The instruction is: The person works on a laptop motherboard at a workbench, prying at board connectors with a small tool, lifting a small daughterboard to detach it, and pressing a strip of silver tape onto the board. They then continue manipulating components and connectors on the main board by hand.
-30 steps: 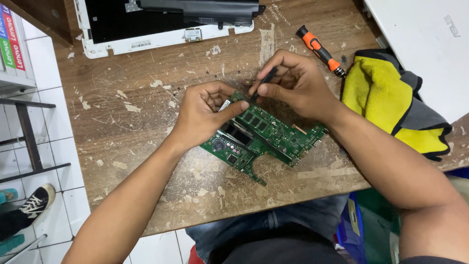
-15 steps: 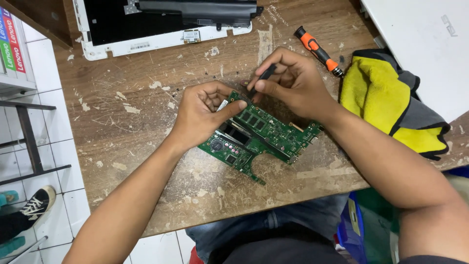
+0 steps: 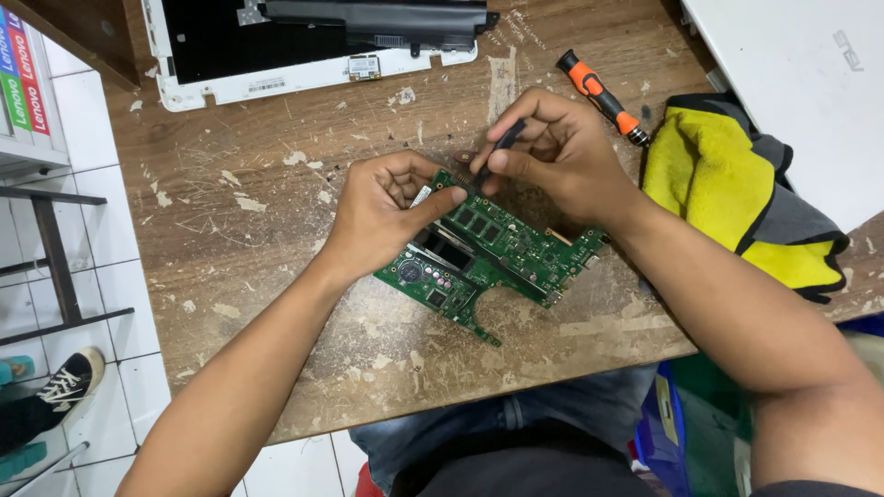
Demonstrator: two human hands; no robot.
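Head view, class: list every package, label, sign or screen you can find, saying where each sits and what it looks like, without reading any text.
Boxes: far left edge, stacked on a shelf; white spines with blue, green and red bands.
Sticker: on the lower rim of the white laptop shell at the top; small, white, rectangular.
Small card: on that rim, right of the sticker; squarish, white label.
Screens: none in view.

A worn wooden table (image 3: 276, 239), scratched and flecked with pale chips, stood over a floor of white tiles (image 3: 101, 313). A dark metal rack (image 3: 55, 267) stood at the left beside it. Light fell evenly, without hard shadows. A black-and-white sneaker (image 3: 69, 382) rested on the tiles.
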